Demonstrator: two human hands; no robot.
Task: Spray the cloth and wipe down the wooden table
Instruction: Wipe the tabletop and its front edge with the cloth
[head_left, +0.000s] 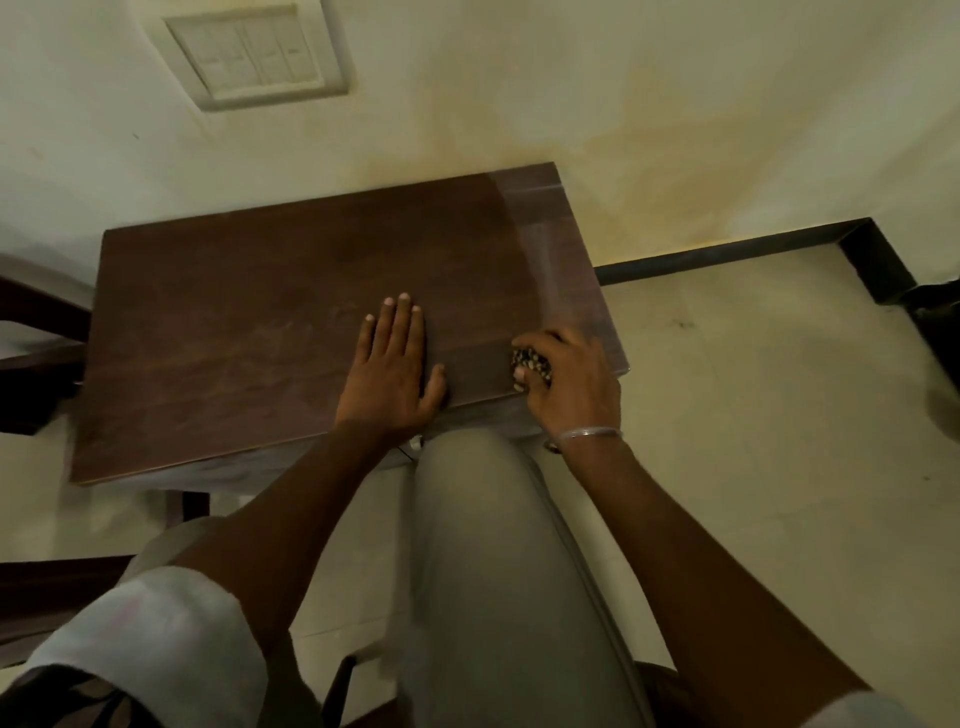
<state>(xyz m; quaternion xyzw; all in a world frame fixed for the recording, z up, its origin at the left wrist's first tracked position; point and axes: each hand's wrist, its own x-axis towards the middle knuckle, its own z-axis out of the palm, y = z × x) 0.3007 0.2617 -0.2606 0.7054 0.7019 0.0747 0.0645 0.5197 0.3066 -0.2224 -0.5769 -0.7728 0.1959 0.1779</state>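
Observation:
A small dark wooden table (249, 322) stands against a pale wall in front of me. My left hand (395, 364) lies flat on its top near the front edge, fingers together and holding nothing. My right hand (569, 379) is curled at the table's front right corner, shut on a bunched, dark patterned cloth (531, 362) that it presses against the wood. Only a small part of the cloth shows between the fingers. A thin bangle circles my right wrist. No spray bottle is in view.
My knee in grey trousers (488, 545) is right below the table's front edge. A dark wooden chair (31, 332) stands at the left. A switch plate (254, 52) is on the wall. Pale tiled floor (753, 415) with a black skirting lies to the right.

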